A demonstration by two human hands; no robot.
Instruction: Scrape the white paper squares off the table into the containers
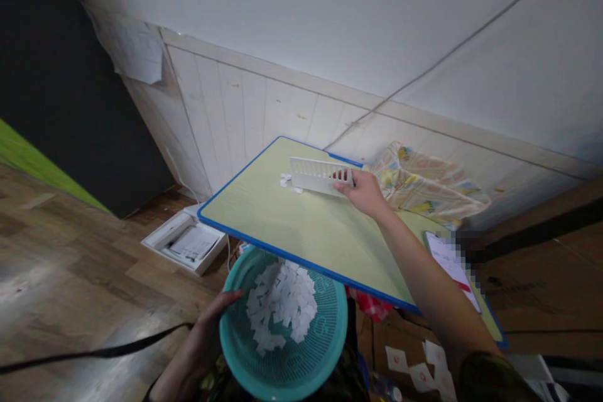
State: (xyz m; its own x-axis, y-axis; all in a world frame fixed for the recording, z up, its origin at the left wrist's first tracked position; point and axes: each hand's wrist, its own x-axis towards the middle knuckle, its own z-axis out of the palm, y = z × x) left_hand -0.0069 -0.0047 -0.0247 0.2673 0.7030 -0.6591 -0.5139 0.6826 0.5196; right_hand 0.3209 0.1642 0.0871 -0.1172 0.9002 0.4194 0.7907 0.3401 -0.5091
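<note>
A white slotted plastic piece (313, 180), held at one end by the right hand (365, 191), is just beside small white paper scraps (285, 180) over the pale yellow-green, blue-edged tabletop (264, 213). Nearer the body, the left hand (214, 317) grasps the rim of a round turquoise perforated plastic basket (332, 342) containing many white paper pieces (287, 301).

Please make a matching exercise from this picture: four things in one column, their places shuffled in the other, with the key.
Things:
1. Teal basket
2. White slotted piece
3. Open white box
4. Patterned cloth

Places:
A. On the floor, left of the table
B. By the wall, at the table's far edge
C. At the left hand, with white scraps inside
D. In the right hand, over the tabletop

Pairs: 1-C, 2-D, 3-A, 4-B
</note>
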